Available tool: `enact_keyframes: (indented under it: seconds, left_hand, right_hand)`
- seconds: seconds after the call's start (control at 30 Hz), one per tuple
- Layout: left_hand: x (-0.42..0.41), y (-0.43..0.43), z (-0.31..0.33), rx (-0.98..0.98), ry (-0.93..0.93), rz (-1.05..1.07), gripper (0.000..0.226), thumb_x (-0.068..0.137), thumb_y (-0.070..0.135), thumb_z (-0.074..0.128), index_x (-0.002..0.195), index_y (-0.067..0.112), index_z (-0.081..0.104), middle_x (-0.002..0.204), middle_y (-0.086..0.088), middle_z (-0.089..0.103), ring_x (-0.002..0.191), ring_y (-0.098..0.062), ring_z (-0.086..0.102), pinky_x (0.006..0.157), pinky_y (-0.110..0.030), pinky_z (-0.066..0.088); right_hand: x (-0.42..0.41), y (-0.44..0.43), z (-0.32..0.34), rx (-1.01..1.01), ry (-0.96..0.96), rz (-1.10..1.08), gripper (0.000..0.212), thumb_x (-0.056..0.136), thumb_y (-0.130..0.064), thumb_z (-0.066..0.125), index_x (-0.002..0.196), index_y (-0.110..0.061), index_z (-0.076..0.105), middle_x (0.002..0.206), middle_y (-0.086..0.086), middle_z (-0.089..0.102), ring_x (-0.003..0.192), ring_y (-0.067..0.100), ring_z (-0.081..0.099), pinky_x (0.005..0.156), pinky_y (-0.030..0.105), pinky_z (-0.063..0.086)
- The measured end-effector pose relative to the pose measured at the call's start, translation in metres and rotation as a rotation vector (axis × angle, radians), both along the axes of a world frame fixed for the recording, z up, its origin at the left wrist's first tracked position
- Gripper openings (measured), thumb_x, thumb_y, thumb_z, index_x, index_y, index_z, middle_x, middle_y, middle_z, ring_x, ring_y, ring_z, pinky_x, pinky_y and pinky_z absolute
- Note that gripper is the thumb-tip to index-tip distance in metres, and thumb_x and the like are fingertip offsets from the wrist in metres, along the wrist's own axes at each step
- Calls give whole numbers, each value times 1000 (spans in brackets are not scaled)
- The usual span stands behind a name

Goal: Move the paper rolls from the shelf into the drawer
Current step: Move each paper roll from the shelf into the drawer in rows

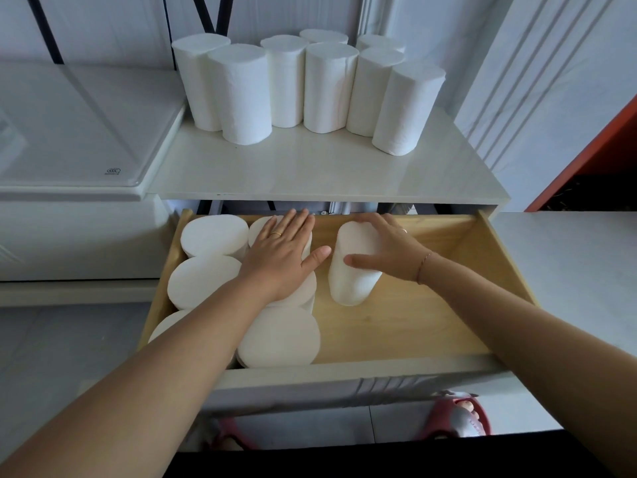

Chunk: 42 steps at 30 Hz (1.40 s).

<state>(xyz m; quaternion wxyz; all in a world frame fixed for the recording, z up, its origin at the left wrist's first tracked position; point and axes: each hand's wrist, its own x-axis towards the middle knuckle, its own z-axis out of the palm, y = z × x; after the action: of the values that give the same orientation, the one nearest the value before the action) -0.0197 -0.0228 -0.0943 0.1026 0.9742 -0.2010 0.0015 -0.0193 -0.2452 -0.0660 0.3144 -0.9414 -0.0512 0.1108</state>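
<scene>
Several white paper rolls (322, 86) stand upright on the white shelf (324, 174). Below it, the wooden drawer (431, 319) is pulled out. Several rolls (203, 281) stand packed in its left part. My left hand (282, 257) lies flat with straight fingers on top of those packed rolls. My right hand (389, 250) grips one roll (351, 277) from above, fingers over its far side and thumb on its near side. That roll stands tilted in the middle of the drawer, apart from the packed group.
The right half of the drawer shows bare wood. A white appliance lid (69, 132) lies left of the shelf. An orange-edged panel (593, 150) stands at the right. Feet in red slippers (462, 415) show below the drawer front.
</scene>
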Motion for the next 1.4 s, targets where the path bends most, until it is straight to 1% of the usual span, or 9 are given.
enact_keyframes:
  seconds: [0.23,0.3,0.4,0.53,0.63,0.83,1.0,1.2,1.4]
  left_hand:
    - [-1,0,1,-5,0,5,90,75,70,-7,150,21,-1,159,6,-6,143,-7,-12,115,-30,-11]
    - [-2,0,2,-4,-1,6,90,75,70,-8,150,21,-1,158,6,-7,143,-7,-12,114,-30,-12]
    - [-2,-1,2,-2,10,5,90,75,70,-8,150,21,-3,158,6,-8,143,-7,-13,114,-29,-13]
    - [-1,-1,3,2,16,0,88,76,70,-7,150,21,-4,158,6,-9,143,-7,-14,114,-30,-13]
    - [-1,0,3,1,22,1,88,76,70,-7,150,22,-4,158,7,-10,143,-6,-15,114,-29,-13]
    - [-2,0,2,-7,12,2,89,75,71,-8,150,22,-3,158,7,-9,143,-6,-14,114,-29,-13]
    - [-2,-1,3,-11,8,7,90,74,71,-8,150,22,-2,158,7,-8,143,-6,-13,114,-29,-12]
    - [-4,-2,4,3,8,0,88,76,70,-7,150,22,-4,158,7,-10,143,-7,-14,114,-30,-12]
    - [-3,-2,4,10,-1,-9,84,79,68,-5,150,24,-3,158,7,-9,143,-7,-13,114,-31,-12]
  right_hand:
    - [-11,6,-4,-212,101,-302,100,74,-79,49,147,-17,19,137,11,32,116,37,51,86,41,50]
    - [-8,-7,0,-137,205,-225,101,73,-77,54,150,-27,11,143,4,24,112,35,54,79,38,54]
    - [-2,-32,11,-210,214,64,111,70,-63,71,151,-41,-2,155,-6,12,134,30,39,103,38,38]
    - [5,-40,15,-298,125,299,112,63,-36,85,145,-49,10,146,-6,28,128,24,40,104,36,39]
    - [6,-29,10,-290,64,226,105,62,-42,85,143,-43,18,139,-2,39,121,27,47,100,46,45]
    - [-3,-3,-8,-133,20,9,93,66,-59,75,139,-33,24,131,3,45,105,24,52,85,37,46]
    - [-2,-4,-1,454,479,-237,58,88,-51,60,129,-18,39,120,14,54,67,25,67,58,32,60]
    - [-6,10,-10,816,658,-458,63,84,-32,73,135,-7,46,142,18,42,121,35,53,79,41,60]
    - [-1,30,-13,917,622,-606,68,81,-30,77,134,-6,42,146,14,34,129,39,43,82,44,59]
